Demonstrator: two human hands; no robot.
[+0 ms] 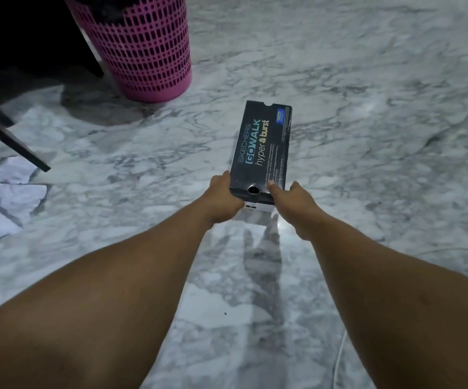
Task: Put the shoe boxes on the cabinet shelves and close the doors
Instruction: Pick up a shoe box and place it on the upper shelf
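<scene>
Far to the left of your grip, crumpled white paper (8, 189) lies on the marble floor (367, 108), with a dark furniture leg (13, 141) slanting down just above it; up and left of the box stands a pink perforated basket (145, 49), well apart from your hands. Your left hand (221, 199) grips the near left corner of the dark shoe box (260, 147), thumb along the left edge, fingers hidden under it; the box runs lengthwise away from you, lid up, printed "SKECHERS GOWALK hyper burst", its near end between your two hands; whether it rests on the floor or is lifted, you cannot tell. Your right hand (294, 204) holds the near right corner, thumb pressed on the lid; down to its right a thin white cable (342, 357) trails across the floor.
</scene>
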